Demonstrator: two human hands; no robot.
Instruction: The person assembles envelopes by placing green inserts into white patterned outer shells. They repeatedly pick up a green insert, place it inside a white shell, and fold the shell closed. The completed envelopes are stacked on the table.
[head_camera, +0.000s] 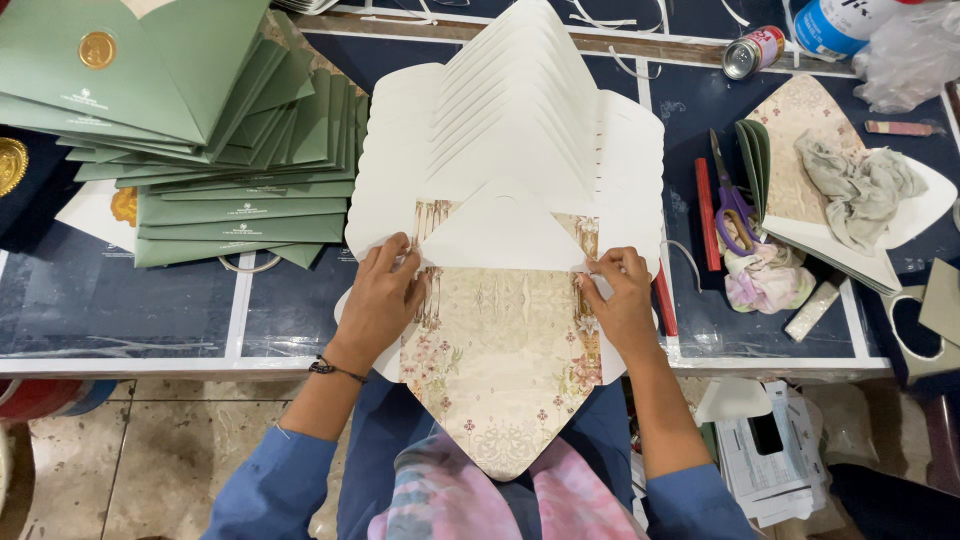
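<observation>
An unfolded envelope (500, 350) with a beige floral lining lies at the table's near edge, its pointed flap hanging over toward me. Its white upper flap (502, 235) is folded down over the lining. My left hand (380, 300) presses the envelope's left side flap with fingers curled on the fold. My right hand (620, 300) pinches the right side flap at the fold. Under and behind it spreads a fanned stack of white unfolded envelopes (510, 110).
A fanned pile of green envelopes with gold seals (200, 130) fills the left. On the right lie purple-handled scissors (730, 205), a red stick (706, 215), crumpled cloths (860, 185), more envelope blanks (800, 120) and a tin can (752, 52). Papers (770, 450) sit below the table edge.
</observation>
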